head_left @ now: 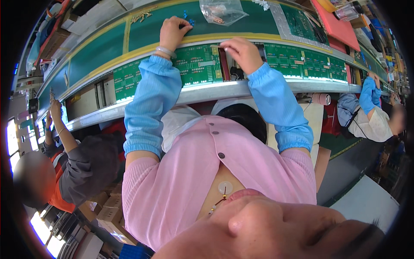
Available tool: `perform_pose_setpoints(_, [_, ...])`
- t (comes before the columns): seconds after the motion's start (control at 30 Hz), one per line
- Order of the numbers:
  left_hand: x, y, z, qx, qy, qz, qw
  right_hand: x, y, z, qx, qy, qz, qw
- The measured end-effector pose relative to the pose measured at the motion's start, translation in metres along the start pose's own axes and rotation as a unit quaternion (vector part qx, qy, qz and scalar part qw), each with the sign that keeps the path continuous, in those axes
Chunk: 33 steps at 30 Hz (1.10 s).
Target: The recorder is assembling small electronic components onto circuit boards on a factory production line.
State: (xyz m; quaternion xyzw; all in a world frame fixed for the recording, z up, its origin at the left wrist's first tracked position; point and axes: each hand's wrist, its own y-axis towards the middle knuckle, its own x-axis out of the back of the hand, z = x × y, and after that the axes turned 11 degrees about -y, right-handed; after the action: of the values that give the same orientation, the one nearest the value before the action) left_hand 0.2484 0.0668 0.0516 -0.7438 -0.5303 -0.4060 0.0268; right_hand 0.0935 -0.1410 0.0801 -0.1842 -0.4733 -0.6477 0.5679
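Note:
My left hand (173, 33) reaches over the green work surface, its fingers drawn together in a pinch. Small blue components (191, 21) lie right at its fingertips; whether one is between them is too small to tell. Below it runs a green circuit board (196, 64) dotted with small parts, lying in a metal rail. My right hand (244, 55) hovers above the gap past that board's right end, its fingertips bent together by the board's upper right corner. What they hold, if anything, I cannot make out. A second green circuit board (282, 62) sits right of this hand.
Beyond the rail lie a clear plastic bag (222, 12) with copper-coloured parts and a pile of tan components (141, 16). A pink-red sheet (336, 26) stands at the far right. Co-workers sit on the left (82, 159) and right (366, 114). The metal rail (207, 91) passes before me.

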Motion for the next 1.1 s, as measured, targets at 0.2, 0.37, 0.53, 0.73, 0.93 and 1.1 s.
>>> perform_pose_setpoints(0.2, [0.013,-0.006,-0.018,0.064,-0.03,-0.007,0.997,-0.02,-0.019,0.02,0.115,-0.074,0.063,0.989])
perform_pose_setpoints(0.37, [0.024,-0.028,-0.026,-0.004,-0.058,-0.048,0.997,-0.027,-0.016,0.023,0.142,-0.108,0.073,0.981])
perform_pose_setpoints(0.53, [0.028,-0.045,-0.029,0.038,-0.119,-0.035,0.992,-0.023,-0.021,0.027,0.168,-0.177,0.077,0.967])
perform_pose_setpoints(0.73, [0.025,-0.052,-0.034,0.029,-0.159,-0.028,0.986,-0.017,-0.04,0.029,0.131,-0.194,0.088,0.968])
perform_pose_setpoints(0.93, [0.025,-0.06,-0.045,0.07,-0.19,0.025,0.979,-0.014,-0.018,0.023,0.045,-0.079,0.009,0.996])
perform_pose_setpoints(1.1, [0.006,-0.087,-0.081,-0.06,-0.081,0.084,0.991,-0.014,0.013,0.003,0.008,-0.084,-0.091,0.992])
